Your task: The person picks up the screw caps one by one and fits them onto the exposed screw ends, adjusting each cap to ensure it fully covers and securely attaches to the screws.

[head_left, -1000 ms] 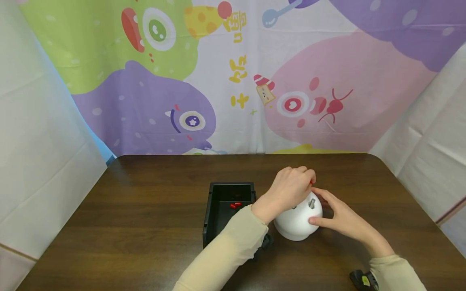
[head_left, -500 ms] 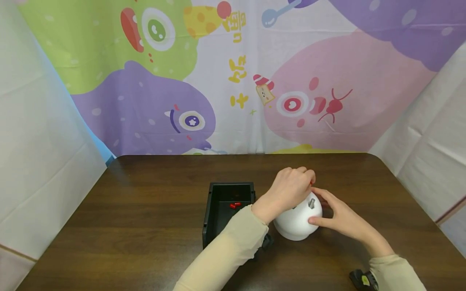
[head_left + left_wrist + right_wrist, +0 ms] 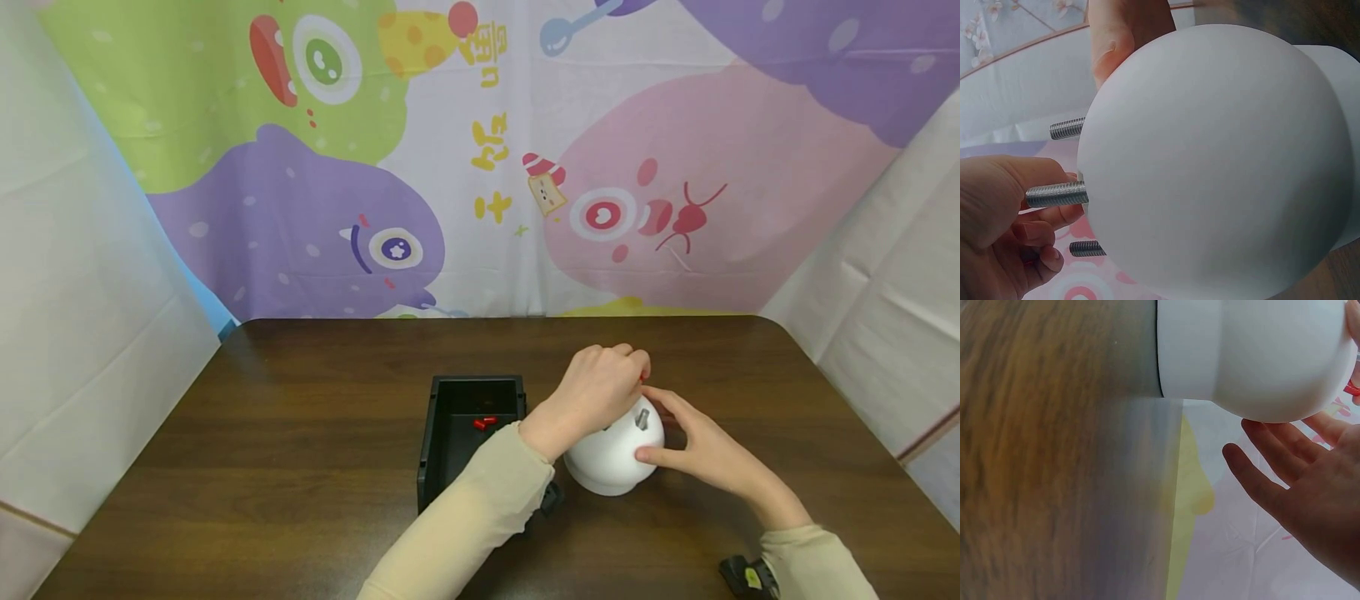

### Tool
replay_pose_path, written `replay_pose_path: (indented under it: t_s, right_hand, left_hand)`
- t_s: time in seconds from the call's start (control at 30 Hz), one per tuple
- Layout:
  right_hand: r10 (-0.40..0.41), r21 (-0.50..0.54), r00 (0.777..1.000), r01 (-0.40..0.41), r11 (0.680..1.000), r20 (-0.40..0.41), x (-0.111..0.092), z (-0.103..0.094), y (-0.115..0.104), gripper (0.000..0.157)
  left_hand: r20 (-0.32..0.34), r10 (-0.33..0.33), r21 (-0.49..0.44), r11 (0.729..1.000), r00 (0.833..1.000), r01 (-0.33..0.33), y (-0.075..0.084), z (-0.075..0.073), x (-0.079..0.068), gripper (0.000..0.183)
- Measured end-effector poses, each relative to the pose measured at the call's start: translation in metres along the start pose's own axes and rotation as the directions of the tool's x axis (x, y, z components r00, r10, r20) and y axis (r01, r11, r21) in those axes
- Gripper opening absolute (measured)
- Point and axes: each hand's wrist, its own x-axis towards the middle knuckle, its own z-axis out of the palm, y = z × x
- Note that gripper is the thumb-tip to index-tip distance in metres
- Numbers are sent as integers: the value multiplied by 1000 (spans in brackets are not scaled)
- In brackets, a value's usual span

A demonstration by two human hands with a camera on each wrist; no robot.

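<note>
A smooth white ball on a narrower collar-like base stands on the table, with several threaded metal studs sticking out of it. My left hand is over the top of the ball, fingers curled, pinching a small red piece at its far side. Most of that piece is hidden by the fingers. On the right, my right hand holds the ball between its thumb and fingers. Its fingers reach around the ball's side in the right wrist view, some touching it.
To the left of the ball is a black tray with a few small red pieces inside, partly covered by my left sleeve. The brown wooden table ends at a printed curtain behind.
</note>
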Motion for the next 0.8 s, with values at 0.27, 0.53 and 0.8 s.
replay_pose_path:
  t_s: [0.27, 0.53, 0.8]
  right_hand:
    - [-3, -13, 1000, 3, 1000, -7, 0, 0, -1, 76]
    - [2, -16, 1000, -2, 1000, 0, 0, 0, -2, 76]
    - [4, -6, 1000, -4, 1000, 1, 0, 0, -1, 75]
  left_hand:
    - [-3, 1, -5, 1000, 1000, -1, 0, 0, 0, 11]
    - [-4, 3, -3, 1000, 1000, -3, -1, 0, 0, 11]
    - [19, -1, 0, 1000, 1000, 1, 0, 0, 1, 11]
